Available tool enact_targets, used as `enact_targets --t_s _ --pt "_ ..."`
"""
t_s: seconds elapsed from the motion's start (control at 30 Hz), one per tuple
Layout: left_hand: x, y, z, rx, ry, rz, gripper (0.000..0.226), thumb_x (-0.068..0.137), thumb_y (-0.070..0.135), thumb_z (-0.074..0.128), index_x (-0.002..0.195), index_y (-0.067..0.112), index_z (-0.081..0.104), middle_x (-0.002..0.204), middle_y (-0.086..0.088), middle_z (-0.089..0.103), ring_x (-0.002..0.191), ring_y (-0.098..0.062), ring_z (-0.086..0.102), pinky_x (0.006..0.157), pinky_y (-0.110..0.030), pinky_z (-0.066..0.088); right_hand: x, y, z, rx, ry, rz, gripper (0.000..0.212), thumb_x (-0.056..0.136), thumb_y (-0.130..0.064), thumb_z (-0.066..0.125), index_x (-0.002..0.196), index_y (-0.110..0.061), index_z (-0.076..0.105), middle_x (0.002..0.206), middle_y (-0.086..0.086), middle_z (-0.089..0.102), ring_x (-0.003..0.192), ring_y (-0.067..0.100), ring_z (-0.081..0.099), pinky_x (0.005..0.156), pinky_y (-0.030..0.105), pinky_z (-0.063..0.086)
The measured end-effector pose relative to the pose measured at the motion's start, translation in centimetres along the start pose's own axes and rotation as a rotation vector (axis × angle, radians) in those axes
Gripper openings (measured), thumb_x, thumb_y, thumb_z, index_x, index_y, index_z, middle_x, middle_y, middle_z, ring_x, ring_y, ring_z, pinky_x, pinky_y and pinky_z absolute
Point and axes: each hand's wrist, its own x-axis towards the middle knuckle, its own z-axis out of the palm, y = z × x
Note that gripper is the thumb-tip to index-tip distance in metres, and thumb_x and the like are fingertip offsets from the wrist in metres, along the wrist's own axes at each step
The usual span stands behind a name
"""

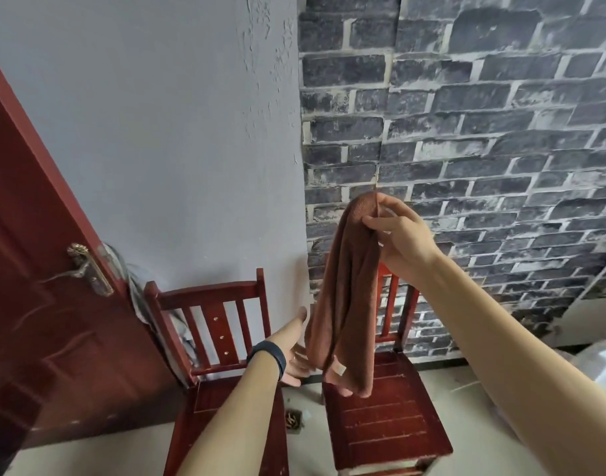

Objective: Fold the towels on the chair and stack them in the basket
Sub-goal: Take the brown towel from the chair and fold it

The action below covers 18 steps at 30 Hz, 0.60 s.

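Note:
A brown towel (346,293) hangs doubled over in the air above the right red wooden chair (387,417). My right hand (397,231) pinches its top fold between thumb and fingers. My left hand (294,352), with a dark band on the wrist, reaches in from the left with straight fingers and touches the towel's lower left side. Part of that hand is hidden behind the hanging cloth. No basket is in view.
A second red wooden chair (212,314) stands to the left, against the grey wall. A dark red door (37,304) with a brass handle (85,269) is at far left. Brick-pattern wall behind. A floor drain (293,420) lies between the chairs.

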Motion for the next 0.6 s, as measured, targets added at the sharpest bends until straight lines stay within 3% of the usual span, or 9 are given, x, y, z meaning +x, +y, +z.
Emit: enact_targets --t_s 0.07,0.17,0.3,0.43,0.53,0.6 --pt "-0.5 -0.6 0.5 0.033 -0.039 0.043 0.081 0.081 0.074 0.054 0.13 0.01 0.054 0.125 -0.012 0.066 0.106 -0.03 0.068 0.098 -0.047 0.043 -0.2 0.8 -0.7 0.004 0.004 0.009 0.034 0.086 0.016 0.056 0.102 -0.013 0.063 0.085 0.007 0.07 0.076 0.022 0.067 0.084 0.043 0.052" --pt "-0.9 0.2 1.2 -0.024 0.049 0.216 0.042 0.093 0.042 0.061 0.125 0.013 0.059 0.113 -0.007 0.067 0.104 -0.026 0.065 0.093 -0.043 0.043 -0.4 1.7 -2.4 0.022 0.011 0.037 0.029 0.085 0.008 0.064 0.107 -0.012 0.062 0.089 0.008 0.069 0.074 0.023 0.065 0.071 0.038 0.053" --pt "-1.4 2.9 -0.9 -0.165 0.218 0.423 0.042 0.086 0.039 0.072 0.117 0.011 0.064 0.099 -0.007 0.071 0.09 -0.024 0.066 0.085 -0.035 0.051 -0.8 2.6 -6.4 -0.152 0.262 0.042 0.015 0.084 -0.022 0.079 0.091 -0.022 0.066 0.076 0.001 0.062 0.062 0.014 0.058 0.051 0.025 0.045" --pt "-3.2 5.9 -3.9 -0.313 0.231 0.561 0.025 0.086 0.029 0.075 0.102 0.011 0.068 0.089 -0.007 0.069 0.066 -0.016 0.07 0.054 -0.023 0.056 -1.1 3.9 -11.9 -0.359 0.54 0.053 0.017 0.082 -0.031 0.079 0.073 -0.025 0.067 0.079 0.001 0.062 0.069 0.015 0.055 0.057 0.028 0.043" --pt "-4.9 8.0 -5.2 -0.304 0.23 0.639 0.031 0.085 0.025 0.075 0.11 0.009 0.068 0.092 -0.006 0.068 0.08 -0.02 0.068 0.076 -0.033 0.057 -1.4 4.7 -14.3 -0.547 0.616 0.057 0.015 0.083 -0.032 0.078 0.082 -0.021 0.068 0.08 0.003 0.063 0.068 0.016 0.054 0.059 0.029 0.043" --pt "-5.6 9.1 -5.8 -0.254 0.201 0.683 0.03 0.086 0.022 0.073 0.113 0.008 0.068 0.095 -0.006 0.068 0.086 -0.022 0.065 0.08 -0.035 0.054 -1.3 5.0 -15.0 -0.573 0.625 0.073 0.014 0.084 -0.033 0.076 0.085 -0.022 0.068 0.083 0.004 0.066 0.07 0.017 0.058 0.059 0.03 0.044"
